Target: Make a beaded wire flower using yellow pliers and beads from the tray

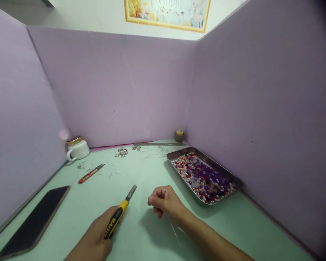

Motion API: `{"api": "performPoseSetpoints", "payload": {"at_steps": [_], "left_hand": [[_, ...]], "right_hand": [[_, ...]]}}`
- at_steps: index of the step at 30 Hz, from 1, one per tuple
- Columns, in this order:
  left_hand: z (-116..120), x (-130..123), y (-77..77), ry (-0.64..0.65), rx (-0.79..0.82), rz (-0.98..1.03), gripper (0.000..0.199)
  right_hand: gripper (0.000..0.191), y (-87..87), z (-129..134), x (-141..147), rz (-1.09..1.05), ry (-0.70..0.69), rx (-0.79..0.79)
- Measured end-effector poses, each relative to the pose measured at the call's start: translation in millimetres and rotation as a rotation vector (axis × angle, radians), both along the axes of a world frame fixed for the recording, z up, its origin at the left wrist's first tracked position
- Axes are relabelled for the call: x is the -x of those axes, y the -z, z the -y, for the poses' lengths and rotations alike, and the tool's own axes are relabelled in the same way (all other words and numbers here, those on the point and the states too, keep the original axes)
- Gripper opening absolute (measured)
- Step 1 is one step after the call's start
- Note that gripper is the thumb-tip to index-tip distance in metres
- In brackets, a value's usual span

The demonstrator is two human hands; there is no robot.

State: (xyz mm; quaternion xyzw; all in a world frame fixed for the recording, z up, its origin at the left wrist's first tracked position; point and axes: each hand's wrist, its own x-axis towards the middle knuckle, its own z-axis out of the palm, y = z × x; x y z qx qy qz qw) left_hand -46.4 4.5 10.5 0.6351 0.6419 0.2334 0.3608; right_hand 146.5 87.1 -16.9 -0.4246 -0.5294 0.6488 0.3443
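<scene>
My left hand (100, 228) is wrapped round a yellow and black utility knife (116, 219), its blade extended and pointing up and away. To its right, my right hand (165, 203) is closed in a pinch above the table. A thin, pale thread (176, 235) trails down from under that hand; its other end is hidden in the fingers. The blade tip and the right hand's fingers are apart. Right of that hand lies a metal tray (183, 177) holding many red, purple, white and dark beads (203, 175).
Orange-handled thread snips (91, 174) lie at left among thread scraps. A phone (34, 223) lies at front left, a lidded white mug (78, 149) behind. Small beaded rings (121, 152), a metal ruler (160, 144) and a small spool (179, 135) sit toward the back. Purple panels (125, 87) enclose the table.
</scene>
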Motion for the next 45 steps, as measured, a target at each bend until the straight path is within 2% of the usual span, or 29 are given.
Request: {"api": "performPoseSetpoints", "payload": {"at_steps": [6, 9, 13, 16, 20, 25, 29, 35, 39, 45], "left_hand": [[0, -5, -1.4, -0.026, -0.04, 0.006, 0.034], [0, -4, -0.7, -0.031, -0.039, 0.047, 0.029], [-2, -1, 1.0, -0.039, -0.002, 0.108, 0.03], [-4, -1, 1.5, -0.045, 0.005, 0.08, 0.03], [-2, -3, -0.7, -0.034, 0.012, 0.083, 0.031], [3, -11, -3.2, 0.032, 0.077, 0.119, 0.034], [3, -17, 1.1, 0.083, 0.031, 0.055, 0.03], [0, -13, 6.8, 0.048, 0.058, 0.24, 0.029], [-3, -8, 9.9, 0.021, 0.091, 0.276, 0.029], [-1, -15, 4.0, 0.041, 0.098, 0.228, 0.032]], "right_hand": [[0.01, 1.9, 0, 0, 0.003, -0.019, -0.005], [0.011, 2.0, 0, -1, -0.017, -0.037, -0.028], [0.012, 2.1, 1, -1, -0.028, -0.019, -0.07], [0.013, 3.1, 0, -1, -0.022, -0.011, -0.075], [0.018, 2.9, -2, -5, -0.051, -0.052, -0.014], [0.032, 0.0, -2, -7, -0.145, -0.112, 0.025], [0.026, 0.6, -2, -3, -0.11, -0.081, 0.041], [0.016, 1.2, -4, -4, -0.152, -0.024, 0.148], [0.011, -1.1, -3, -6, -0.157, -0.023, 0.163], [0.012, 0.7, -2, -4, -0.131, -0.051, 0.163]]}}
